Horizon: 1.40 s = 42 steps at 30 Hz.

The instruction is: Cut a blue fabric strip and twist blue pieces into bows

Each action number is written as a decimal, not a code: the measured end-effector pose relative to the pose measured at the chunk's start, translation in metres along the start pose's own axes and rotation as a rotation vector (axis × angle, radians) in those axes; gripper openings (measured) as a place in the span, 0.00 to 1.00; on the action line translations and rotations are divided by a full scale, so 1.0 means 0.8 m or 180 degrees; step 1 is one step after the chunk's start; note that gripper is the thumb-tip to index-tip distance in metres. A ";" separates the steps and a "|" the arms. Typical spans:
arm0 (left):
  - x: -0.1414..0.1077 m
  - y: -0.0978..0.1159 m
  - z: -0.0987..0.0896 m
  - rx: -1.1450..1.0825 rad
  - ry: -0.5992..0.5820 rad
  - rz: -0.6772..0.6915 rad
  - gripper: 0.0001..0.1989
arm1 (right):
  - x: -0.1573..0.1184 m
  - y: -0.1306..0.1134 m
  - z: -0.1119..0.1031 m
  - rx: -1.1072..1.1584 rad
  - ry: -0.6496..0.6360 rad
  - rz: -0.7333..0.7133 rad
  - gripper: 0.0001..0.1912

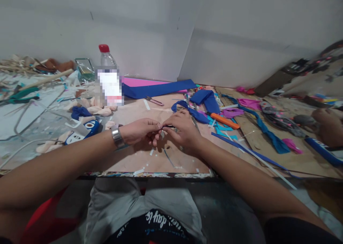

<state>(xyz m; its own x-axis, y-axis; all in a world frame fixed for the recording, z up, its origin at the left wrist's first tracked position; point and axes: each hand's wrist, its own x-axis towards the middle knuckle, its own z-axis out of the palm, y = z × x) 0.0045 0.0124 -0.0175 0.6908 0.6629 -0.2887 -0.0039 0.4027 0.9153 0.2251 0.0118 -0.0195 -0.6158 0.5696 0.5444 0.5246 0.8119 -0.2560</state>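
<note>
Dim, flat indoor light leaves soft shadows beneath the hands on the table [184, 163]. The phone screen [109, 84], toward eleven o'clock, is blown out and pixelated. Wide-angle distortion bends the edges; the three o'clock side blurs.

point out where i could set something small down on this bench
Bare board shows beyond the left hand, between the peach scraps and white scrap. Some cardboard looks free right of the teal ribbon. It's crowded around the green-handled pliers and orange cutter.
</note>
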 end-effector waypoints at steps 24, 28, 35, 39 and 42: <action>-0.004 -0.006 0.001 0.3335 0.1025 0.1834 0.18 | -0.001 -0.001 0.002 0.0047 0.0316 0.0105 0.04; 0.000 -0.005 0.008 0.1083 0.0520 0.0753 0.24 | 0.000 -0.003 0.001 0.0002 0.0328 0.0015 0.03; 0.002 -0.005 0.011 0.0131 0.0294 0.0188 0.19 | 0.001 -0.004 -0.001 -0.0037 0.0225 -0.0019 0.04; 0.001 -0.006 0.004 0.1450 0.0479 0.0730 0.22 | 0.001 -0.001 0.001 -0.0024 0.0200 0.0127 0.04; 0.000 -0.007 -0.002 0.3130 0.0973 0.1584 0.18 | -0.001 0.000 0.003 0.0100 0.0170 0.0194 0.04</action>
<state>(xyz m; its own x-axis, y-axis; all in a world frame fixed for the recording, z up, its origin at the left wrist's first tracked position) 0.0028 0.0111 -0.0229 0.5657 0.7906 0.2345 0.4327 -0.5266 0.7317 0.2241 0.0120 -0.0220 -0.5507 0.6110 0.5687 0.5409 0.7801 -0.3144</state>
